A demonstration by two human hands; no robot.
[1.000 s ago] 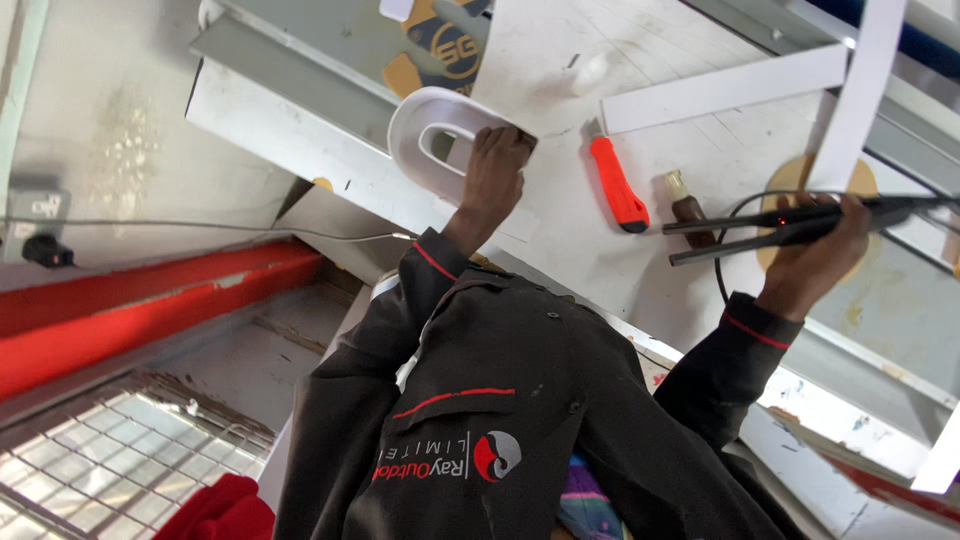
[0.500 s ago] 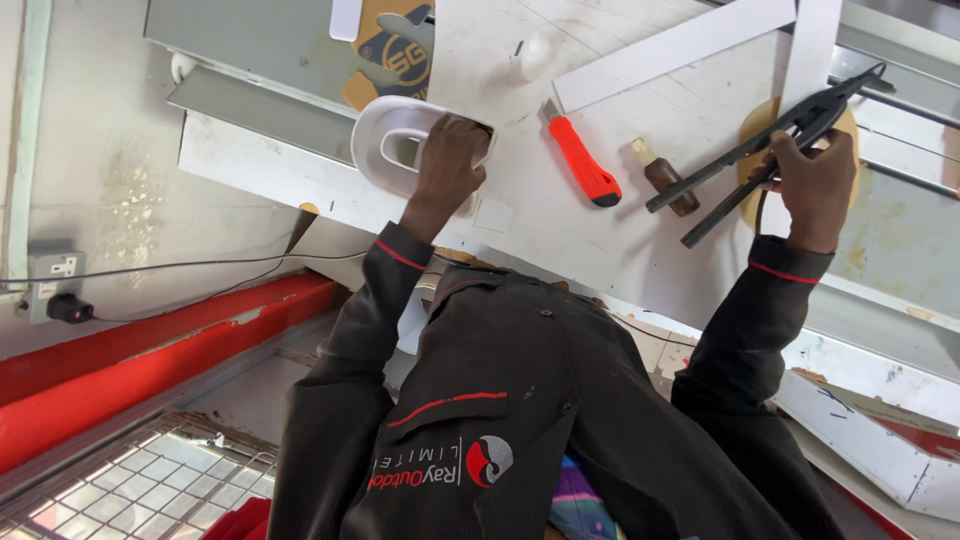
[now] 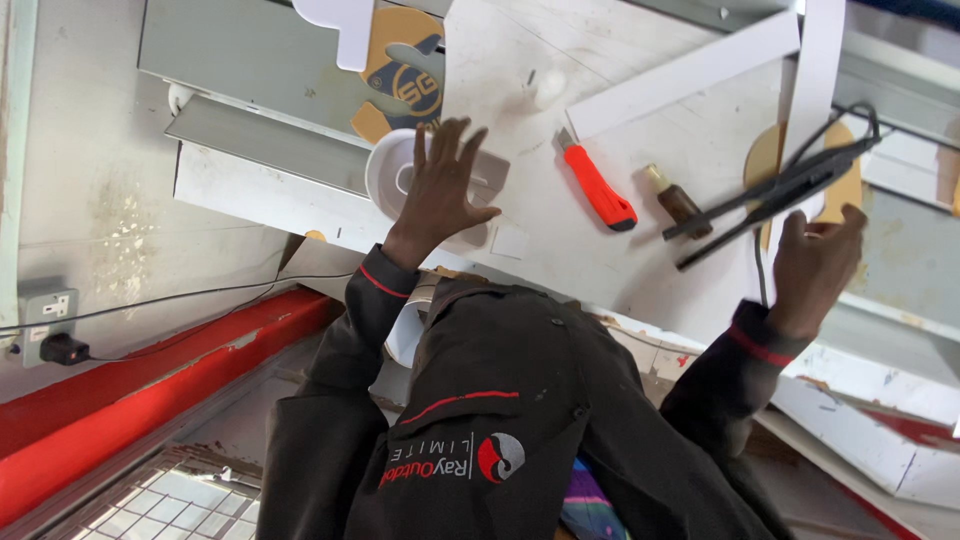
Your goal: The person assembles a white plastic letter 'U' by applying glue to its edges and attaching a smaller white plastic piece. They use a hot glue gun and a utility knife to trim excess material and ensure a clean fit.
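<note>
Your hands have opened since half a second ago.

Your left hand (image 3: pixel 440 190), earlier curled on the white plastic ring (image 3: pixel 392 172) near the desk's (image 3: pixel 700 290) edge, now lies flat over it, fingers spread, gripping nothing. Your right hand (image 3: pixel 815 265) has let the long black metal tool (image 3: pixel 770 195) go; it lies free just beyond your open fingertips, long axis slanting across the desk, beside the orange utility knife (image 3: pixel 598 186).

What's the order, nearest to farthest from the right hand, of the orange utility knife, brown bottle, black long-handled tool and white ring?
From the right hand:
1. black long-handled tool, just above the fingers
2. brown bottle, to its left
3. orange utility knife, further left
4. white ring, far left, under the left hand
</note>
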